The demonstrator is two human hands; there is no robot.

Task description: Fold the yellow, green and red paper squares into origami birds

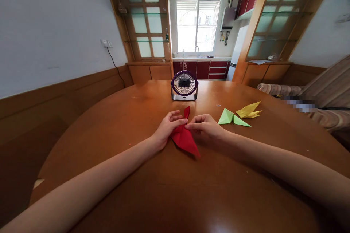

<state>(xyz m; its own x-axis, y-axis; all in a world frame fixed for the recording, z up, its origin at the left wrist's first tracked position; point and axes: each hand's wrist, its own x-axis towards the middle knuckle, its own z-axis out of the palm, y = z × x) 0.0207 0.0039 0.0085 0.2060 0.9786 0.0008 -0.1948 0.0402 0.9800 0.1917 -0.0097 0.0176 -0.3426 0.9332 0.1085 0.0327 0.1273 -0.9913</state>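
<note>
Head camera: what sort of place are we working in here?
Most likely a home dining area. A round wooden table stands in front of a kitchen with a sink under a window, red cabinets, and a sofa at right.

The red folded origami paper [184, 136] lies near the table's middle, a flat pointed shape with its long tip aimed toward five o'clock and a narrow flap standing up toward twelve o'clock, creases sharp, pinched at its centre.
</note>
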